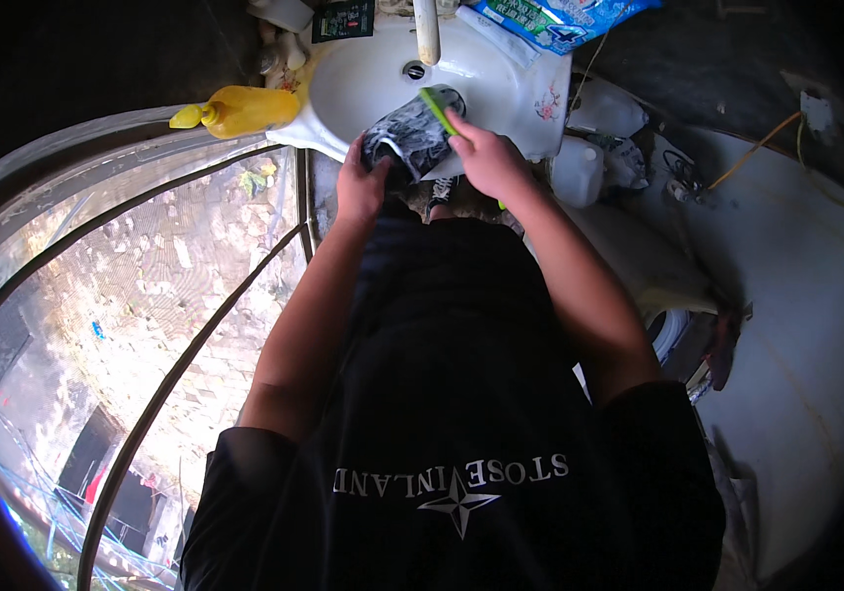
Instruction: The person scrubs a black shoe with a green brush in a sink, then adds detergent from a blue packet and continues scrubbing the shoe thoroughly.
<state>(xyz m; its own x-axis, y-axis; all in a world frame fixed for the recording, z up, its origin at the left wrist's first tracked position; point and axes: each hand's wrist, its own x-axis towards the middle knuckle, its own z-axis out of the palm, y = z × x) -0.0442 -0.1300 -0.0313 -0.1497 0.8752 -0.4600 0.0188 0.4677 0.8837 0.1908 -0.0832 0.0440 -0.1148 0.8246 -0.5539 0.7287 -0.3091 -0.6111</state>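
Observation:
My left hand point(364, 183) grips the near end of a dark item that looks like a slipper point(411, 137), its thumb at the opening. White suds streak the upper surface of this item. It is held tilted over the front rim of a white ceramic washbasin point(348, 81). In my right hand point(487, 156) is the handle of a bright green brush point(437, 111), laid across the far part of the slipper. The brush's bristles are hidden from view. Behind the slipper, the basin's drain hole point(414, 71) shows below a pale spout point(427, 33).
A yellow squeeze bottle point(252, 112) lies on its side at the basin's left edge. A white tube point(497, 37) and a blue packet point(562, 22) rest along the back right rim. A translucent plastic jug point(578, 171) stands right of the basin. A framed window point(193, 295) is on my left.

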